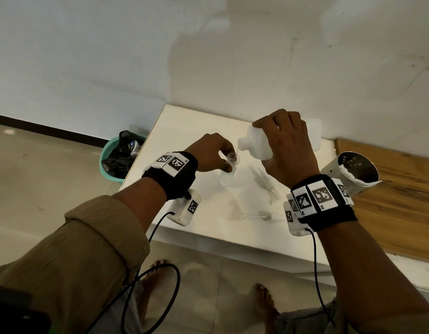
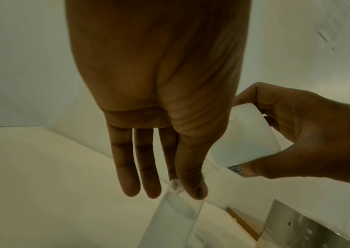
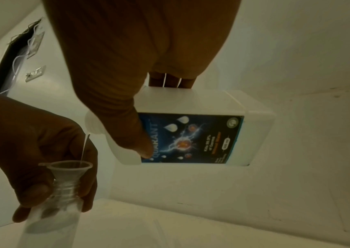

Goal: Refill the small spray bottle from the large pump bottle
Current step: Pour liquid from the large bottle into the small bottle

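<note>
The small clear spray bottle (image 1: 226, 177) stands uncapped on the white table (image 1: 184, 126), with a small clear funnel (image 1: 232, 158) in its neck. My left hand (image 1: 210, 151) pinches the neck of the small bottle (image 3: 63, 193) just under the funnel (image 3: 70, 166). My right hand (image 1: 289, 145) grips the large white bottle (image 1: 258, 143), which is tipped with its open mouth to the left. A thin stream of liquid (image 3: 84, 147) runs from that mouth into the funnel. The large bottle (image 3: 190, 134) carries a blue label. The left wrist view shows the small bottle (image 2: 176, 218) partly filled.
The white pump head (image 1: 266, 184) and the clear spray top (image 1: 261, 215) lie on the table near my right wrist. A perforated steel cylinder (image 1: 353, 174) lies on a wooden board (image 1: 396, 213) at the right. A green bin (image 1: 117, 157) stands on the floor, left of the table.
</note>
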Available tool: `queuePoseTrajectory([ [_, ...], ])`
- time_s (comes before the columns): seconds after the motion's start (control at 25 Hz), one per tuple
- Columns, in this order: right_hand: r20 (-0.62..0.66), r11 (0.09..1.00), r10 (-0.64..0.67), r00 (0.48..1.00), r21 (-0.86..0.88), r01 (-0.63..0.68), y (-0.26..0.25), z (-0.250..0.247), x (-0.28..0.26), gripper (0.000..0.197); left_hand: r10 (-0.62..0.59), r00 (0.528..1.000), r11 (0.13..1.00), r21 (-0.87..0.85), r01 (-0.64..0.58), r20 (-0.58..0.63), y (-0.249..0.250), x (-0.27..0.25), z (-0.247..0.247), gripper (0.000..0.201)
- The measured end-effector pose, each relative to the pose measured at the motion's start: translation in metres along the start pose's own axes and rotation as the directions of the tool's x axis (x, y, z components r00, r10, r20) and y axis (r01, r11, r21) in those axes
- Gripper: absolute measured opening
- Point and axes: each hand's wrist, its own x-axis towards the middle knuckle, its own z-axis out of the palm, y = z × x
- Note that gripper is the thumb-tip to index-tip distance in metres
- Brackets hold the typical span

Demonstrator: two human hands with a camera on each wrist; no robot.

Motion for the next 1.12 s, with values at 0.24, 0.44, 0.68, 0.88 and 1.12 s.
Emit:
queuePoseTrajectory([
  [0.24, 0.007, 1.000, -0.001, 1.000, 0.002, 0.001, 0.0002, -0.0001, -0.0002, 0.067, -0.003, 1.000, 1.000, 0.006, 0.003, 0.001, 0.0012, -0.0005, -0.0006, 0.029],
  [0.44, 0.008, 1.000, 0.000, 1.000, 0.000, 0.000, 0.0001, -0.0006, -0.0003, 0.067, -0.004, 1.000, 1.000, 0.003, 0.004, 0.004, 0.0021, -0.0016, -0.0008, 0.030],
  [0.68, 0.022, 1.000, -0.002, 1.000, -0.002, 0.002, -0.0012, -0.0003, -0.0002, 0.069, -0.005, 1.000, 1.000, 0.006, 0.005, -0.001, 0.0030, -0.0017, -0.0012, 0.032],
  [0.88, 0.032, 1.000, -0.003, 0.999, 0.004, 0.003, -0.0014, -0.0003, -0.0004, 0.070, -0.007, 1.000, 1.000, 0.006, 0.007, 0.006, 0.0024, -0.0015, -0.0013, 0.029],
  [1.12, 0.033, 1.000, 0.002, 0.999, 0.005, -0.002, -0.0009, -0.0007, -0.0004, 0.069, -0.007, 1.000, 1.000, 0.009, 0.007, -0.001, 0.0027, -0.0008, -0.0004, 0.030],
])
